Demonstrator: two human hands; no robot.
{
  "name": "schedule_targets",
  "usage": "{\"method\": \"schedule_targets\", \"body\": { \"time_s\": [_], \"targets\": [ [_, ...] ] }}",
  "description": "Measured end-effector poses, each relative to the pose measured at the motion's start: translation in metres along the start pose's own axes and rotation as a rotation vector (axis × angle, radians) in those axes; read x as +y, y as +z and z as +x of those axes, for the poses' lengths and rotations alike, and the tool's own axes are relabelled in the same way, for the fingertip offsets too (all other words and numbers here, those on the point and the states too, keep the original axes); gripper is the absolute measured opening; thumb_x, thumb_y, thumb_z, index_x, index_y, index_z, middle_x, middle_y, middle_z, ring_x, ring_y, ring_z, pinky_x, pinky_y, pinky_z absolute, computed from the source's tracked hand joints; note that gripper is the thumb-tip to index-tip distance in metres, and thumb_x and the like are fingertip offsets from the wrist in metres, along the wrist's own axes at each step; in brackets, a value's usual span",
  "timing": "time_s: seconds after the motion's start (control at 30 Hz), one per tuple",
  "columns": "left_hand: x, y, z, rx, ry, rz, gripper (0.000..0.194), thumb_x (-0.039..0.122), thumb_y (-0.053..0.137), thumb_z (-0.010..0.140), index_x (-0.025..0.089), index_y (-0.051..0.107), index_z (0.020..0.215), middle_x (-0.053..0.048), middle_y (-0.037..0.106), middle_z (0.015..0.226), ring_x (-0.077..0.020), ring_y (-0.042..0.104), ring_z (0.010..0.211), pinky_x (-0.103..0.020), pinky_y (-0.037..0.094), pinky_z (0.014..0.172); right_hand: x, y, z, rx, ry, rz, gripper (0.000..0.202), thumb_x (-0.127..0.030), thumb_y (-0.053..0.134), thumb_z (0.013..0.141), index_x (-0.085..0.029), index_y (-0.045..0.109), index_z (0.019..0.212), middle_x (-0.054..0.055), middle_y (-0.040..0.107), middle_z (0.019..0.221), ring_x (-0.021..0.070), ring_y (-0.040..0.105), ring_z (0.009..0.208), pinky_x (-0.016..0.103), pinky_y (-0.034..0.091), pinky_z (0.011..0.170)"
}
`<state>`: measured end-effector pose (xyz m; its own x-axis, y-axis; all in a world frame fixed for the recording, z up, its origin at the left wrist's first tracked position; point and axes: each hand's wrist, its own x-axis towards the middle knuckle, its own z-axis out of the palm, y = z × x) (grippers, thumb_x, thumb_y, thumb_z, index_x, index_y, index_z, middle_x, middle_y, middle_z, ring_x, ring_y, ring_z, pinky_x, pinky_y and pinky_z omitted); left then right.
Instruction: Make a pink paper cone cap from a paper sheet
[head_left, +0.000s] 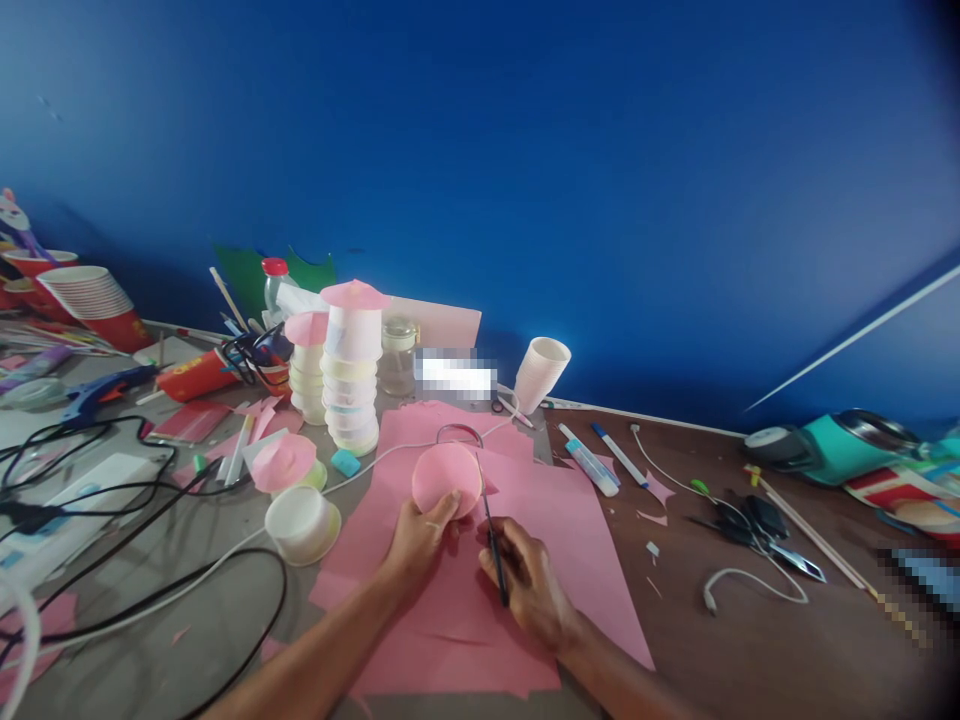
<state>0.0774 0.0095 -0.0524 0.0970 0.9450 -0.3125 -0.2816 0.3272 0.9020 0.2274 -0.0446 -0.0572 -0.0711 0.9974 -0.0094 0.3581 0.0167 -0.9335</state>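
My left hand [424,530] is closed on a round pink paper piece [444,475], its thumb over the lower edge. A pale rim shows along the disc's right side. My right hand [529,575] is closed around a slim dark tool [495,555], whose thin end points up along the disc's right edge; its exact kind is unclear. Just above the disc, a thin dark curved line arches. Below both hands lie large pink paper sheets [585,600]. To the left are a short white cup piece [296,525] and another topped with a pink paper cone [283,462].
Behind stand stacked cup towers [351,370] with pink tops, a glass jar [399,355] and stacked white cups [541,370]. Black cables [277,590] and a power strip [90,520] lie left. Markers [589,460], dark-handled scissors [795,562] and a teal container [855,450] are right.
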Motion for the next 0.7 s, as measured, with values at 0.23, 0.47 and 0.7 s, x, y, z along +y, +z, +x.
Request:
{"method": "schedule_targets", "body": {
  "time_s": [0.23, 0.47, 0.7],
  "targets": [
    [0.0065, 0.0043, -0.004, 0.017, -0.001, 0.025, 0.04, 0.049, 0.079, 0.066, 0.015, 0.063, 0.053, -0.002, 0.052, 0.042, -0.0207, 0.065, 0.057, -0.025, 0.045, 0.05, -0.0002, 0.0005, 0.0001, 0.007, 0.004, 0.012, 0.023, -0.04, 0.057, 0.087, -0.018, 0.059, 0.091, 0.0, 0.052, 0.07, 0.0141, 0.046, 0.064, 0.024, 0.039, 0.058],
    [0.0068, 0.0048, -0.0044, 0.031, -0.005, 0.039, 0.043, 0.052, 0.08, 0.063, 0.013, 0.064, 0.054, -0.003, 0.055, 0.044, -0.02, 0.064, 0.055, -0.023, 0.04, 0.044, -0.0035, 0.0008, 0.0009, 0.002, -0.007, 0.035, 0.021, -0.039, 0.055, 0.089, -0.019, 0.057, 0.087, 0.0, 0.054, 0.069, 0.0138, 0.046, 0.063, 0.024, 0.039, 0.057],
    [0.0039, 0.0041, -0.0028, 0.016, 0.034, 0.034, 0.044, 0.051, 0.079, 0.065, 0.014, 0.06, 0.05, -0.002, 0.054, 0.043, -0.016, 0.058, 0.048, -0.023, 0.04, 0.043, 0.0003, 0.0025, -0.0015, 0.012, -0.011, 0.053, 0.022, -0.04, 0.054, 0.09, -0.018, 0.059, 0.09, 0.001, 0.055, 0.07, 0.0135, 0.045, 0.062, 0.023, 0.038, 0.054]
  ]
}}
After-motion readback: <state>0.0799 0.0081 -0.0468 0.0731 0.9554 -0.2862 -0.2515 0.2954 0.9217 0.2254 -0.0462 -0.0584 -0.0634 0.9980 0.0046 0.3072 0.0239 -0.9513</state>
